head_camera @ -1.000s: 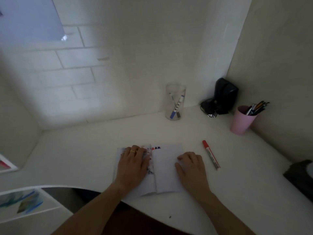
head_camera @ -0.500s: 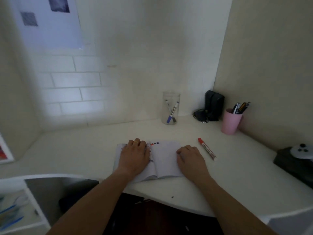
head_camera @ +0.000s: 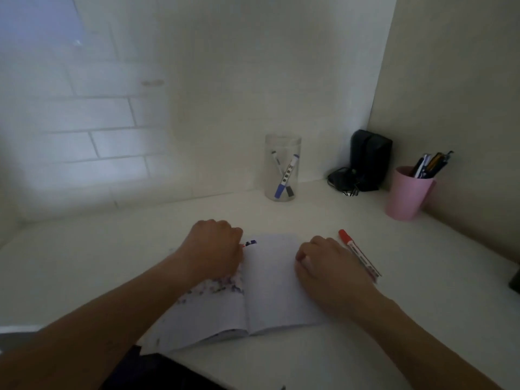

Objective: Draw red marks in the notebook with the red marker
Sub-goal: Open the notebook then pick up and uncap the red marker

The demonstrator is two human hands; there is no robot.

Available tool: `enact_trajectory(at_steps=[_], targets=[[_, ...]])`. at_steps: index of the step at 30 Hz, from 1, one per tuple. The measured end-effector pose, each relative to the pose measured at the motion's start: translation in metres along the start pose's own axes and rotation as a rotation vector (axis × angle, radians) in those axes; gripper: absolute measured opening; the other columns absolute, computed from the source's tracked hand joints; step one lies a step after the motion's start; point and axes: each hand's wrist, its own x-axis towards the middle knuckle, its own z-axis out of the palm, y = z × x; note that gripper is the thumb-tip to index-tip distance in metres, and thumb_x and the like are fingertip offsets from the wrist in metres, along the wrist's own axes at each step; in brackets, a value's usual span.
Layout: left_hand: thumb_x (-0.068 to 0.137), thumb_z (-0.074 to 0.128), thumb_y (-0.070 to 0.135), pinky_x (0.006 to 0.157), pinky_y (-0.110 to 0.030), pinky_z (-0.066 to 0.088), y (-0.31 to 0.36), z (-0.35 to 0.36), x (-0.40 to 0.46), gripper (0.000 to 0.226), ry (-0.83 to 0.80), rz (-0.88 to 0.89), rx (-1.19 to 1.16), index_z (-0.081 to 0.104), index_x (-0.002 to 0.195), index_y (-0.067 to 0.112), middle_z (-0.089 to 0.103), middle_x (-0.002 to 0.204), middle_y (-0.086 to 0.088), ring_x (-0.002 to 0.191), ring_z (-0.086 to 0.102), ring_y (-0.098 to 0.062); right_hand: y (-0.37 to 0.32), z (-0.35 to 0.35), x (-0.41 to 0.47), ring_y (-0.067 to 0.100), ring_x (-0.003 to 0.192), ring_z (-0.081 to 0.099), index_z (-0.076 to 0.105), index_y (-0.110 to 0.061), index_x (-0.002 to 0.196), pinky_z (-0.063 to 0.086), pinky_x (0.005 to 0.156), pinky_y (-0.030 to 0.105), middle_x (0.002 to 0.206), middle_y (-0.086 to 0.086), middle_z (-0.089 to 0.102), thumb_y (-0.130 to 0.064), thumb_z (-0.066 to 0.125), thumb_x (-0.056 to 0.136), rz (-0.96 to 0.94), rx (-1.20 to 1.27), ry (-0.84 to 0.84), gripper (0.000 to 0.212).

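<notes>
The notebook (head_camera: 254,288) lies open on the white worktop (head_camera: 422,277), directly before the person. The left hand (head_camera: 212,249), fingers curled, presses on the left page, which already carries coloured marks; it grips nothing visible. The right hand (head_camera: 329,266) rests knuckles-up on the blank right page, fingers bent under; whether it pinches the paper cannot be told. Judgement: both hands flatten the pages so the spread stays open for drawing.

The red marker (head_camera: 358,253) lies capped on the worktop at 3 o'clock of the notebook, just beside the right hand and not held. No drawing has begun on the blank page.

At 12 o'clock a clear jar (head_camera: 282,167) holds two markers, caps down, one blue and one dark. At 2 o'clock a pink cup (head_camera: 408,194) holds several pens.
</notes>
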Motion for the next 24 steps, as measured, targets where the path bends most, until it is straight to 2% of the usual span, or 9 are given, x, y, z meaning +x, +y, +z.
enact_trajectory(at_steps=[3,5,8,10,13,16,18,21,24], targets=[[0.101,0.042,0.042,0.068,-0.032,0.035,-0.009,0.005,0.024,0.038,-0.006,-0.030,0.015,0.064,0.091,0.014,0.072,0.102,-0.011,0.091,0.071,-0.033,0.020,-0.012,0.012,0.022,0.116,0.054,0.056,-0.026,0.129,0.047,0.092,0.035,0.130,-0.001,0.055,-0.039,0.049,0.097,0.085,-0.100,0.063,0.036],[0.101,0.042,0.046,0.070,-0.033,0.040,-0.017,0.009,0.039,0.042,-0.018,-0.076,-0.050,0.068,0.095,0.013,0.072,0.102,-0.011,0.093,0.071,-0.032,0.035,-0.013,0.018,0.026,0.112,0.055,0.053,-0.022,0.132,0.050,0.086,0.036,0.129,0.005,0.054,-0.039,0.050,0.096,0.186,-0.208,0.101,0.040],[0.100,0.044,0.055,0.074,-0.034,0.048,-0.031,0.022,0.060,0.046,0.023,-0.134,-0.191,0.072,0.094,0.018,0.074,0.100,-0.008,0.093,0.071,-0.030,0.046,-0.010,0.022,0.028,0.106,0.056,0.045,-0.019,0.132,0.050,0.080,0.036,0.122,0.009,0.054,-0.034,0.047,0.096,0.337,-0.297,0.008,0.039],[0.098,0.046,0.057,0.073,-0.032,0.047,-0.039,0.032,0.071,0.046,0.087,-0.180,-0.284,0.075,0.090,0.021,0.077,0.095,-0.005,0.091,0.072,-0.028,0.049,-0.004,0.025,0.029,0.102,0.058,0.044,-0.018,0.131,0.050,0.076,0.035,0.117,0.010,0.056,-0.025,0.043,0.098,0.381,-0.282,-0.029,0.034],[0.099,0.049,0.055,0.074,-0.033,0.048,-0.045,0.049,0.074,0.044,0.134,-0.299,-0.465,0.075,0.085,0.022,0.078,0.089,-0.002,0.088,0.071,-0.027,0.044,-0.002,0.037,0.028,0.095,0.063,0.051,-0.016,0.126,0.052,0.079,0.037,0.112,0.010,0.064,-0.018,0.044,0.100,0.360,-0.211,0.027,0.027],[0.100,0.049,0.055,0.077,-0.034,0.051,-0.049,0.066,0.069,0.039,0.158,-0.348,-0.619,0.074,0.090,0.026,0.079,0.088,0.002,0.087,0.072,-0.026,0.020,-0.005,0.058,0.019,0.087,0.064,0.059,-0.022,0.122,0.050,0.075,0.032,0.108,0.001,0.069,-0.020,0.055,0.098,0.223,0.065,0.164,0.025],[0.100,0.049,0.056,0.079,-0.035,0.054,-0.054,0.069,0.068,0.035,0.174,-0.296,-0.681,0.073,0.100,0.030,0.079,0.086,0.006,0.085,0.072,-0.022,-0.004,-0.003,0.075,0.009,0.081,0.061,0.063,-0.027,0.121,0.048,0.072,0.024,0.103,-0.006,0.067,-0.023,0.056,0.098,0.064,0.225,0.232,0.024],[0.100,0.052,0.050,0.077,-0.037,0.059,-0.061,0.067,0.068,0.027,0.329,-0.162,-0.761,0.069,0.110,0.031,0.078,0.084,0.009,0.077,0.072,-0.016,-0.032,0.012,0.093,0.004,0.082,0.062,0.064,-0.030,0.122,0.052,0.072,0.018,0.102,-0.012,0.064,-0.024,0.054,0.100,-0.086,0.378,0.236,0.025],[0.099,0.063,0.033,0.082,-0.034,0.060,-0.064,0.062,0.063,0.027,0.456,0.094,-0.868,0.065,0.125,0.027,0.074,0.103,0.008,0.086,0.069,-0.009,-0.042,0.031,0.098,0.004,0.078,0.067,0.067,-0.030,0.119,0.054,0.070,0.014,0.100,-0.017,0.067,-0.025,0.059,0.098,-0.103,0.464,0.231,0.023]])
